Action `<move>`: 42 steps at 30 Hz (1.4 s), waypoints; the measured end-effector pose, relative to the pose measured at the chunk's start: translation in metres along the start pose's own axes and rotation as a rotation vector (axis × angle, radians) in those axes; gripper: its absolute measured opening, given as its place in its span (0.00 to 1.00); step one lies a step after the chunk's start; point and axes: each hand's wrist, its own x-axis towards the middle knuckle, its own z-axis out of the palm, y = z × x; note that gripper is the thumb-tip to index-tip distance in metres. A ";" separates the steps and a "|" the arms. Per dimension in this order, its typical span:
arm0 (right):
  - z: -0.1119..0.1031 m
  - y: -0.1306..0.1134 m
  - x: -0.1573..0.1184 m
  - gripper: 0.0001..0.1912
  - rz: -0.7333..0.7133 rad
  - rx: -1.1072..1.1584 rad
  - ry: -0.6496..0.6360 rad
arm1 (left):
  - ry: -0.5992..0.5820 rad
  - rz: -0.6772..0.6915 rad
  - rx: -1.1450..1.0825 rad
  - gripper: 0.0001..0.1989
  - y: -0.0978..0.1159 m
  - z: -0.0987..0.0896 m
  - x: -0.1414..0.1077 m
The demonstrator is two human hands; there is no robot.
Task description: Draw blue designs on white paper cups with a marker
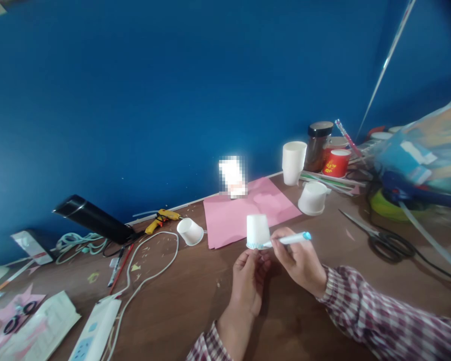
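Upside down in my left hand (pixel 249 278) is a white paper cup (pixel 257 228), gripped from below at its rim. Light blue marks run along the lower edge of the cup. My right hand (pixel 299 263) is closed round a white marker (pixel 290 238) with a light blue end. The marker lies nearly level, its tip at the cup's blue-marked rim. Behind the cup lie sheets of pink paper (pixel 225 215) on the brown table.
Black scissors (pixel 389 243) lie to the right, near a plastic bag (pixel 424 145). White cups (pixel 294 163) are stacked by the wall, beside a red cup (pixel 336 163). On the left are a yellow glue gun (pixel 161 219), a white cup (pixel 190 231) and a power strip (pixel 95 333) with its cord.
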 end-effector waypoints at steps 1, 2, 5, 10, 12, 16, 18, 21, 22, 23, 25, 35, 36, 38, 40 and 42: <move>0.000 0.000 0.000 0.07 -0.002 -0.004 0.002 | 0.005 -0.001 0.001 0.10 0.000 0.000 0.000; 0.000 0.000 0.001 0.07 -0.004 -0.005 0.003 | 0.010 -0.003 0.001 0.10 0.000 0.000 0.000; 0.000 0.000 0.001 0.07 -0.009 -0.005 0.011 | 0.009 -0.003 0.005 0.11 0.000 0.000 0.000; 0.000 0.002 0.000 0.07 -0.003 -0.016 0.021 | 0.019 0.005 0.031 0.14 0.001 0.001 -0.001; 0.000 0.003 0.000 0.07 0.005 -0.018 0.018 | 0.041 0.008 0.044 0.15 0.001 0.002 -0.001; 0.000 0.003 0.000 0.07 0.011 -0.015 0.001 | 0.049 0.012 0.039 0.15 0.001 0.002 0.000; -0.001 0.002 0.000 0.08 0.007 -0.012 -0.014 | 0.054 0.012 0.028 0.15 0.002 0.002 0.001; -0.002 0.001 0.000 0.08 0.004 -0.004 -0.025 | 0.061 0.014 0.027 0.14 0.002 0.002 0.001; -0.002 0.000 0.000 0.08 0.003 -0.004 -0.022 | 0.060 0.015 0.028 0.14 0.002 0.003 0.000; -0.001 0.000 0.000 0.08 0.002 -0.005 -0.017 | 0.057 0.015 0.027 0.14 0.003 0.003 0.000; -0.001 0.000 0.001 0.08 0.000 -0.011 -0.005 | 0.048 0.013 0.022 0.14 0.003 0.003 -0.001; -0.001 0.005 0.000 0.08 -0.002 -0.052 0.036 | 0.067 0.012 0.025 0.17 0.002 0.002 -0.002; 0.000 0.005 0.000 0.08 -0.005 -0.051 0.039 | 0.068 0.013 0.027 0.17 0.002 0.002 -0.002; 0.000 0.005 0.000 0.08 -0.008 -0.049 0.044 | 0.066 0.013 0.029 0.17 0.002 0.002 -0.002; 0.000 0.005 0.001 0.08 -0.008 -0.049 0.051 | 0.066 0.013 0.029 0.16 0.002 0.002 -0.002; 0.000 0.005 0.001 0.08 -0.012 -0.047 0.054 | 0.069 0.010 0.026 0.16 0.002 0.002 -0.001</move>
